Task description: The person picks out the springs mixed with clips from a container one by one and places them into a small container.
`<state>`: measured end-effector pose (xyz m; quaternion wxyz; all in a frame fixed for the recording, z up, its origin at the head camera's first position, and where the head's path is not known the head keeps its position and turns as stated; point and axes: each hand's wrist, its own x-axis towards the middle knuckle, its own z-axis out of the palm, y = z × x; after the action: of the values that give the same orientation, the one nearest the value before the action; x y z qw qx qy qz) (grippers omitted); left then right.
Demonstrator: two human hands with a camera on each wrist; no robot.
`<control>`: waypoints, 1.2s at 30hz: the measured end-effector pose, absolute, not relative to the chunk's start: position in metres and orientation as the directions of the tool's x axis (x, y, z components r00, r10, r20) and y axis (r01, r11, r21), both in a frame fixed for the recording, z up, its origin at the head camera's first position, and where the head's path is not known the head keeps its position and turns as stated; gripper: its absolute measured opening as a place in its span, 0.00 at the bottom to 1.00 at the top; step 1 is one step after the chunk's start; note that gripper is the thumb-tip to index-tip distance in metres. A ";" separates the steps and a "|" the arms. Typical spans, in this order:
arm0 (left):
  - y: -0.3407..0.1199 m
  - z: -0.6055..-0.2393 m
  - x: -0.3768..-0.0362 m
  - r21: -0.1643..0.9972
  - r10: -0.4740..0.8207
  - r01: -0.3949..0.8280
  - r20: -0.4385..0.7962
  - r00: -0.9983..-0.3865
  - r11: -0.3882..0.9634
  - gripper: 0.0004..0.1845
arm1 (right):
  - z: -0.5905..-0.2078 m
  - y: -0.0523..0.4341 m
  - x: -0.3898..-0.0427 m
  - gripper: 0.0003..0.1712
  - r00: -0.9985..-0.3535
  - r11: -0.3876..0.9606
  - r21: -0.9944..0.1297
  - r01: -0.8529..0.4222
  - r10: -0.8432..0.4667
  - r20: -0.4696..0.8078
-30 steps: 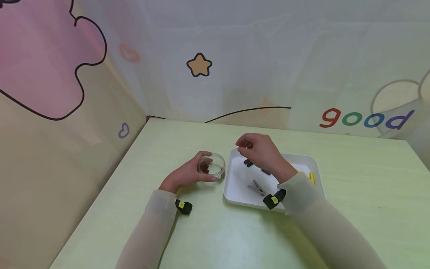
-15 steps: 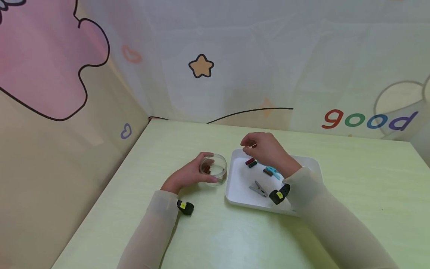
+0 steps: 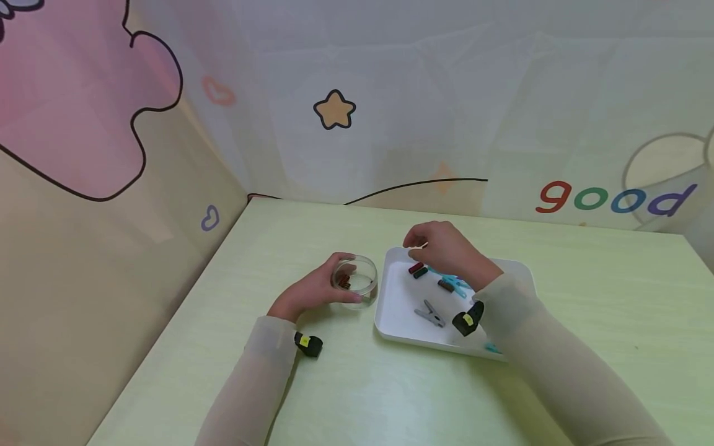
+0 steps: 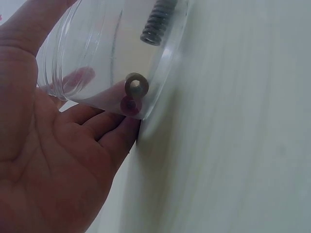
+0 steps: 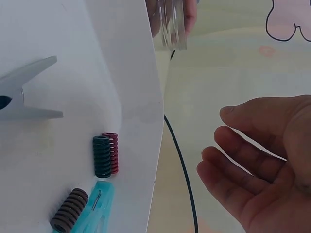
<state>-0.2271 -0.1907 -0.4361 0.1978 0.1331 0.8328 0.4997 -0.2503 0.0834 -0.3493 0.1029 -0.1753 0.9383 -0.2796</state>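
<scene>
The surface [image 3: 340,384] carries everything, and the white tray [image 3: 397,300] takes up its middle. My right hand [image 3: 449,251] hovers near the tray's far rim, toward twelve o'clock, fingers loosely bent, thumb apart, nothing visible in its grasp. My left hand [image 3: 318,288] wraps round the clear jar [image 3: 359,279] just outside the tray, at nine o'clock, mouth upward; I cannot tell whether its base rests fully on the surface. I'd hold it steady there, for a short reach.

The grey clothespin [image 5: 17,94] lies at eight o'clock in the tray, clear of the springs, so I can leave it alone. The turquoise clothespin [image 5: 95,213] sits toward twelve, right by the brown spring [image 5: 69,210]; that one calls for a careful pinch. The green spring [image 5: 102,158] and red spring [image 5: 114,153] lie side by side at ten, easier to grip singly by their ends. Smaller-looking springs in the jar [image 4: 158,24] lie low inside.
</scene>
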 end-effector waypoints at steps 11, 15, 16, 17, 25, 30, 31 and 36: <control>-0.190 -0.436 -0.228 0.890 0.426 0.022 -0.196 -0.884 0.455 0.47 | -0.353 0.086 -0.256 0.13 -0.903 0.796 -0.544 -0.266 -0.403 -0.149; -0.190 -0.437 -0.228 0.885 0.422 0.016 -0.206 -0.883 0.465 0.48 | -0.356 0.087 -0.257 0.12 -0.895 0.799 -0.538 -0.271 -0.415 -0.166; -0.190 -0.437 -0.228 0.885 0.421 0.014 -0.207 -0.883 0.465 0.47 | -0.356 0.087 -0.258 0.11 -0.892 0.798 -0.536 -0.276 -0.421 -0.168; -0.190 -0.437 -0.227 0.885 0.420 0.011 -0.210 -0.883 0.465 0.48 | -0.357 0.087 -0.258 0.11 -0.889 0.800 -0.531 -0.280 -0.424 -0.170; -0.190 -0.436 -0.225 0.884 0.419 0.007 -0.214 -0.882 0.467 0.47 | -0.364 0.087 -0.260 0.10 -0.882 0.817 -0.501 -0.286 -0.428 -0.195; -0.191 -0.436 -0.225 0.887 0.419 0.006 -0.212 -0.883 0.462 0.47 | -0.367 0.087 -0.260 0.09 -0.878 0.815 -0.492 -0.305 -0.441 -0.188; -0.191 -0.436 -0.225 0.888 0.419 0.005 -0.212 -0.883 0.459 0.47 | -0.367 0.087 -0.260 0.09 -0.877 0.815 -0.490 -0.310 -0.444 -0.185; -0.192 -0.437 -0.226 0.896 0.431 0.007 -0.207 -0.878 0.445 0.48 | -0.371 0.088 -0.262 0.08 -0.869 0.811 -0.481 -0.334 -0.462 -0.176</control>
<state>-0.2261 -0.1918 -0.4374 0.2079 0.1328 0.8241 0.5099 -0.2615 0.0875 -0.3711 0.1435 -0.2116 0.9407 -0.2232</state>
